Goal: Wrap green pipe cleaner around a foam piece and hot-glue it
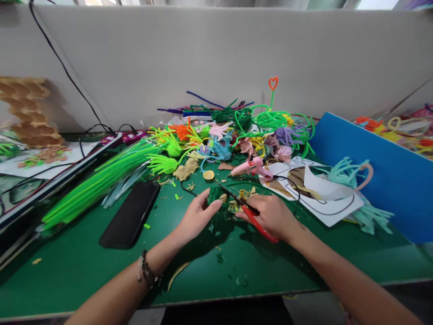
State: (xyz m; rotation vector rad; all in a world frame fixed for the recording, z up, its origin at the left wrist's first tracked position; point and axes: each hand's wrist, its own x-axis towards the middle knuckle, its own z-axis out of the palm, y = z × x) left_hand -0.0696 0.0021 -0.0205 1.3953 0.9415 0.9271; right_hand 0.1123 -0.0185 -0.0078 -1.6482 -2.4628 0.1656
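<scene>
My left hand [200, 212] is closed on a dark green fuzzy piece [215, 194] that looks like bunched pipe cleaner, with a small tan bit under the thumb. In my right hand [270, 215] are red-handled scissors [259, 225], their dark blades pointing up and left toward the green piece. Whether the blades touch it I cannot tell. Tan scraps lie on the table by the blades, near a small yellowish cylinder [241, 194]. Just beyond stands a pink glue gun [252, 168], and a round yellow disc [209, 175] lies to its left.
A black phone [130, 215] and bagged bright green pipe cleaners [101, 180] lie left on the green table [111, 280]. Colourful pipe-cleaner pieces [223, 135] are heaped at the back. Cut white paper [331, 207] and a blue panel [365, 176] are on the right.
</scene>
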